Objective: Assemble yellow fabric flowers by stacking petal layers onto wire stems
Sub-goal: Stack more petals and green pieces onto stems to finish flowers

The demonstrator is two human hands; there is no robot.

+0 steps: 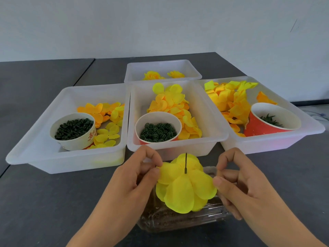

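A bright yellow petal layer [185, 188] sits threaded on a thin dark wire stem [186, 163] that pokes up through its centre. My left hand [135, 177] pinches the layer's left edge between thumb and fingers. My right hand [235, 179] pinches its right edge. The flower hangs over a clear plastic container [178, 221] of brown material, which hides the stem's lower end. Loose yellow and orange petals [170, 102] fill the middle white tray [201, 107].
A left tray [58, 97] holds petals and a paper cup of dark green pins [74, 129]. The middle tray's cup holds green rings [158, 132]. A right tray [292, 111] holds petals and a tipped red cup [270, 120]. A far tray [163, 66] holds finished flowers.
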